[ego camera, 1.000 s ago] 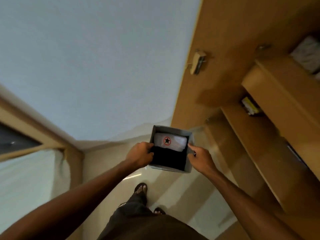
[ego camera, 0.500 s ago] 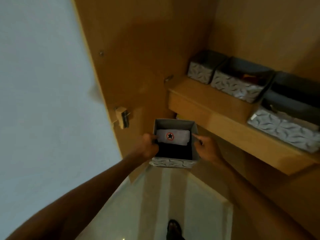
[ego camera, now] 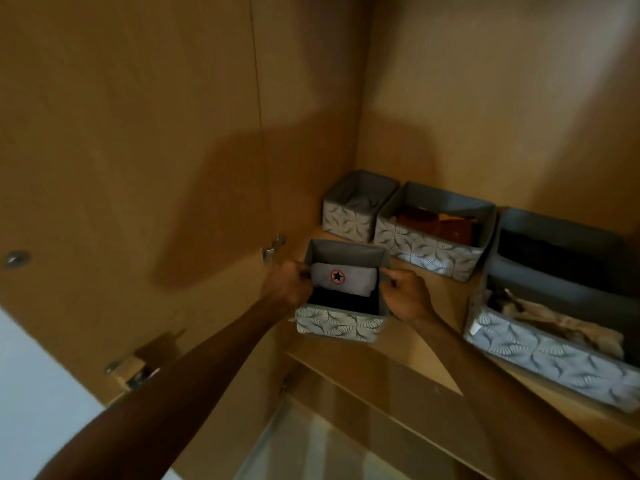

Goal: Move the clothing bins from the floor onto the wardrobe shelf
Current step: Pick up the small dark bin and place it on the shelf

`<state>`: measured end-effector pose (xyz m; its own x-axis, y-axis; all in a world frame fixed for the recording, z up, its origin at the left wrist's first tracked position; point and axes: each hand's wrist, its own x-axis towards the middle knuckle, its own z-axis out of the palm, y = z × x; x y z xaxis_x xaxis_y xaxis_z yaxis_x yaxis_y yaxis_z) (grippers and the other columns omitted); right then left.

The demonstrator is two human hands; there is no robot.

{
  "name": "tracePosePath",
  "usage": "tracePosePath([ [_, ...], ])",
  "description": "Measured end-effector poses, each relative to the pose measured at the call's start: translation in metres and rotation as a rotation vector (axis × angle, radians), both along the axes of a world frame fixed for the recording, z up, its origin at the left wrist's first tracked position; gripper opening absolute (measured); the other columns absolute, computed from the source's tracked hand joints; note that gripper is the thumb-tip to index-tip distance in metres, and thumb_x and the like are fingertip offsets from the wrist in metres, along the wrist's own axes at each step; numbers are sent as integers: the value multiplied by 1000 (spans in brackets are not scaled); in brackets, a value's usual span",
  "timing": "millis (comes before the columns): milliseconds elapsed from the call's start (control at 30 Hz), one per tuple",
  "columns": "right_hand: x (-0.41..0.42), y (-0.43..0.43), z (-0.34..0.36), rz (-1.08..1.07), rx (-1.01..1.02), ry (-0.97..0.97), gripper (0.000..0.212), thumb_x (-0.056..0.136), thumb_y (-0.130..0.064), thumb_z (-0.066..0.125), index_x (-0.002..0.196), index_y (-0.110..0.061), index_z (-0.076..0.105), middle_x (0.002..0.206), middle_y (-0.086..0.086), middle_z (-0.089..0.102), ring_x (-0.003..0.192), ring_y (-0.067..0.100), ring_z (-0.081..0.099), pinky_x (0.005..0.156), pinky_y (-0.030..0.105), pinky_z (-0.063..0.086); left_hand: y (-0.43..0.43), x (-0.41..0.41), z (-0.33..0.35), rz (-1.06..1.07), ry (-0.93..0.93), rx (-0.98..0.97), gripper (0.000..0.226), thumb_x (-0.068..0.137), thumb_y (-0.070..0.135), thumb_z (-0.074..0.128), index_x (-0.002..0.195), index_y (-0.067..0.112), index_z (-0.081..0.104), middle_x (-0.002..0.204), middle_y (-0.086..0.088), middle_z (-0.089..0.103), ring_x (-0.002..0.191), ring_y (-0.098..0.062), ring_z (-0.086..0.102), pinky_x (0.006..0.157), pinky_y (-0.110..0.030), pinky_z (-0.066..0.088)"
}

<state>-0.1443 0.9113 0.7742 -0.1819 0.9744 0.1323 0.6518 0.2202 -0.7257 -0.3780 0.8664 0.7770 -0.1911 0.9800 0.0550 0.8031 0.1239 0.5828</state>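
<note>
A small grey patterned bin [ego camera: 337, 323] is held at the front left of the wooden wardrobe shelf [ego camera: 408, 344]. Inside it lie a folded grey garment with a star badge [ego camera: 343, 279] and dark cloth below. My left hand [ego camera: 287, 285] grips the bin's left wall and my right hand [ego camera: 405, 296] grips its right wall. Whether the bin rests on the shelf or hovers just over its edge I cannot tell.
Several more patterned bins stand on the shelf: a small one [ego camera: 349, 216] in the back corner, a long one with brown clothes [ego camera: 429, 247], and two larger ones [ego camera: 554, 358] at the right. The open wardrobe door [ego camera: 121, 168] with its hinges is on the left.
I have turned from the floor toward the wardrobe and raised the bin in both hands, from below the shelf up to the shelf's front left edge.
</note>
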Motion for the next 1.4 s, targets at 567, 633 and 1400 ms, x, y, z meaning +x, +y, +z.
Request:
tracePosePath([
  [567,-54,123,-25,77,-443,266,75,77,-12,78,142,-10,41,129,4,51,120,24,54,100,41,48,102,-52,-31,-301,462,-66,89,79,71,20,153,21,22,161,-13,20,149,-30,12,120,-50,11],
  [633,-57,124,-28,128,-344,132,75,71,-9,82,137,-6,47,131,4,51,123,23,51,100,33,47,101,-54,-31,-323,518,-114,87,83,69,26,155,24,6,163,-14,1,151,-30,1,121,-49,3],
  [1400,-100,136,-35,202,-191,155,48,89,-6,61,136,-8,50,134,12,57,125,21,52,95,20,40,126,-61,-37,-169,443,-233,90,88,40,59,152,40,-5,162,-3,-17,149,-34,-11,116,-61,12],
])
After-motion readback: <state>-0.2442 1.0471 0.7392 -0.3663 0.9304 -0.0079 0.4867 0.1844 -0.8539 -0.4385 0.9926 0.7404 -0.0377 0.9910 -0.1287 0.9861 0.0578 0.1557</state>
